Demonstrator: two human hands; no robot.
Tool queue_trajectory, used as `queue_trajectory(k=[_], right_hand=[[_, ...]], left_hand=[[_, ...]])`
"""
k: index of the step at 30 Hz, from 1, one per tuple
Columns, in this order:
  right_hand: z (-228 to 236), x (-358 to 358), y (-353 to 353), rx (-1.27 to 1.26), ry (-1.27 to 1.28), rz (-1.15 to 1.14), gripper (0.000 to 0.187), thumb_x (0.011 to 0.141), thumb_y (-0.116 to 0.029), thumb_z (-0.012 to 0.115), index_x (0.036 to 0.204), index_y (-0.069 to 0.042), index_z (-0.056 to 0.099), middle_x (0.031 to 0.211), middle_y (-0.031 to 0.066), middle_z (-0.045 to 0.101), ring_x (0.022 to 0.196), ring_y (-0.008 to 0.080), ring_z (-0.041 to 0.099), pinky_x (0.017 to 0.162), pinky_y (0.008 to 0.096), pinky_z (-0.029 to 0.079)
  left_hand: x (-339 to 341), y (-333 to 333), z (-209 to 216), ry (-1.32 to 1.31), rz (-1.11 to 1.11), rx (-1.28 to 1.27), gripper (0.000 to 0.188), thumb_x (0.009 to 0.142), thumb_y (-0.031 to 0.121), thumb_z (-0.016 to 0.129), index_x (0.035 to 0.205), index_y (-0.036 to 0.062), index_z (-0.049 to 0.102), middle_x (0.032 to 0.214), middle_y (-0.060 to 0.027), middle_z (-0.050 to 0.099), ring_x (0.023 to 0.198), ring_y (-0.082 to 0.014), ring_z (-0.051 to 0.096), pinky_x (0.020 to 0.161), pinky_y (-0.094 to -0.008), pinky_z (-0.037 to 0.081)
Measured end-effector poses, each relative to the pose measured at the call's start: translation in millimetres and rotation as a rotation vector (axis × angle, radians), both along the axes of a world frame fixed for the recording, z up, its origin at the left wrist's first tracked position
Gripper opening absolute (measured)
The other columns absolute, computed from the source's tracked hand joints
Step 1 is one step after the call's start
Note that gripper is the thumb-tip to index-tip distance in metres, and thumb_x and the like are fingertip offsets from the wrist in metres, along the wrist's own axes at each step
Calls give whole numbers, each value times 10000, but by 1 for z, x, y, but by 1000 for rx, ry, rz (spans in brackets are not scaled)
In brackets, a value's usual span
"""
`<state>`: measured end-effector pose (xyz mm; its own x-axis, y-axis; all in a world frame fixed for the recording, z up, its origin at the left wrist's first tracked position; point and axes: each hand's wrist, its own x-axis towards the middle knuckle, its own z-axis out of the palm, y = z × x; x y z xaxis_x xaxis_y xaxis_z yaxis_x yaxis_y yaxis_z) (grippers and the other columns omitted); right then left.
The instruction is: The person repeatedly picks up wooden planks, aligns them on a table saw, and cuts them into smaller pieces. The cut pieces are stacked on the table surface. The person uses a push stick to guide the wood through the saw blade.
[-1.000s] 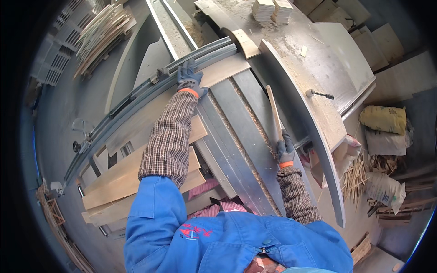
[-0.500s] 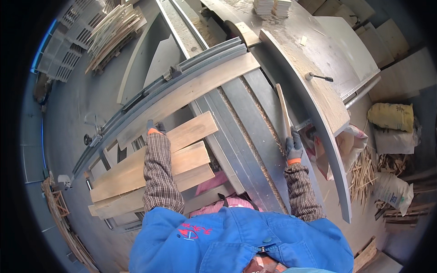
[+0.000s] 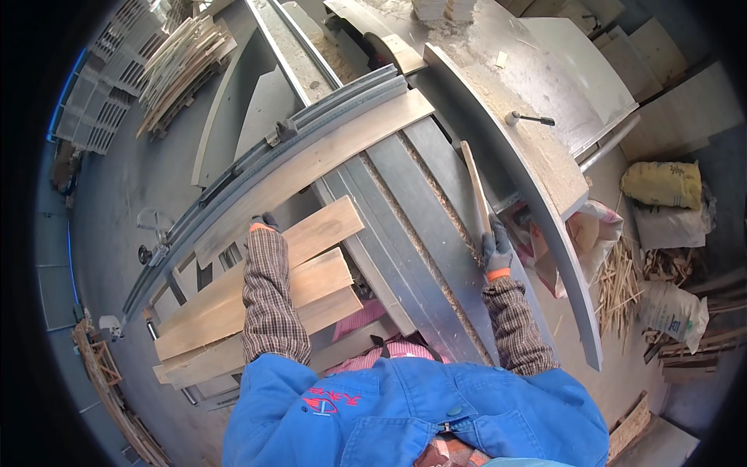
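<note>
Head view: The right hand (image 3: pixel 495 251), gloved, has its fingers wrapped around the near end of a narrow wood strip (image 3: pixel 474 187), which lies along the saw table (image 3: pixel 436 233) beside the curved table edge (image 3: pixel 537 226). The left hand (image 3: pixel 264 223) rests at the far edge of the stacked boards (image 3: pixel 311 265). Its fingers are hidden behind the sleeve, so their state cannot be told. A long plank (image 3: pixel 327 159) lies against the fence rail (image 3: pixel 311 121), with open table surface between the two hands.

Pale tan flat wooden boards (image 3: pixel 311 261) lie on a grey steel saw table (image 3: pixel 436 233). Both dark grey knitted gloves, left (image 3: pixel 264 222) and right (image 3: pixel 496 251), have orange cuffs; brown checked sleeves (image 3: pixel 268 300) meet a bright blue jacket (image 3: pixel 405 412) with red embroidery.
</note>
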<state>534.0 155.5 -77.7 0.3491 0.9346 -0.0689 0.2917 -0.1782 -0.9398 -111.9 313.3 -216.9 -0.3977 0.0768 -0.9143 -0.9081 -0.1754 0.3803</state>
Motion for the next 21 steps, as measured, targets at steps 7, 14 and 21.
queue_trajectory(k=[7, 14, 21], right_hand=[[-2, 0, 5, -22, 66, -27, 502, 937, -75, 582, 1430, -4, 521, 1422, 125, 573, 1325, 205, 514, 1130, 309, 361], [-9, 1, 7, -83, 169, -66, 504, 930, -79, 594, 1425, -8, 526, 1412, 125, 584, 1320, 218, 522, 1134, 316, 364], [-4, -7, 38, -182, 285, -103, 474, 926, -97, 612, 1391, -18, 566, 1388, 111, 602, 1294, 191, 538, 1101, 301, 390]], left_hand=[[29, 28, -7, -59, -33, 35, 212, 911, 137, 730, 1088, 21, 717, 945, -143, 744, 775, -284, 733, 682, -387, 675], [39, 33, -55, 14, -118, 115, 132, 925, 94, 693, 1026, 13, 714, 904, -123, 744, 778, -254, 725, 715, -370, 670], [69, 13, -28, 132, -374, 212, 129, 935, 136, 693, 899, 18, 653, 782, -115, 704, 677, -229, 685, 666, -347, 651]])
